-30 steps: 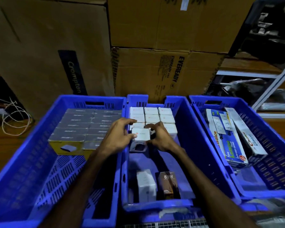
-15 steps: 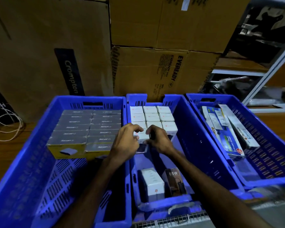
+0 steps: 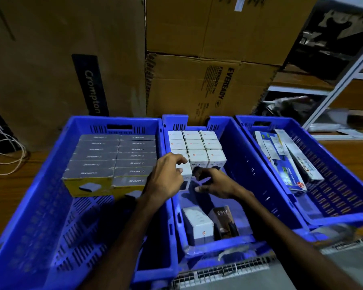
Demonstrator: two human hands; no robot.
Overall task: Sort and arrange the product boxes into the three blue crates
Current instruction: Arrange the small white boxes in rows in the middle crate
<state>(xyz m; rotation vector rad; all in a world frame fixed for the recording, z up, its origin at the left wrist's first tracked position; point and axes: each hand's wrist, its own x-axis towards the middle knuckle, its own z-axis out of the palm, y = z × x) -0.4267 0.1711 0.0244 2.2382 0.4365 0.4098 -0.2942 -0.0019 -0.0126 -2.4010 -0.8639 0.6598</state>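
Three blue crates stand side by side. In the middle crate [image 3: 235,143] a block of small white boxes [image 3: 194,144] fills the far end, toward 12 o'clock. One more white box [image 3: 186,174] stands at the block's near-left corner, at about 7 o'clock from the block's middle, touching the row behind it.

The left hand [image 3: 166,181] grips this white box: its fingers [image 3: 179,160] curl over the box's top and left side, so the box lies at 3 o'clock from the palm. The right hand [image 3: 215,185] sits just beside the box at its 4 o'clock, fingers loosely curled and narrow with the tips pointing toward the box; whether they touch it cannot be told, and they hold nothing that shows.

At the crate's near end, toward 6 o'clock, a white box [image 3: 198,225] lies flat beside a dark box marked 65W [image 3: 224,222].

The left crate [image 3: 29,206] holds grey-topped boxes [image 3: 113,158] packed in two columns at its far end. The right crate [image 3: 344,185] holds long blue and white cartons [image 3: 281,162] lying tilted against one another. Brown cardboard cartons [image 3: 197,84] rise behind the crates at 12 o'clock.
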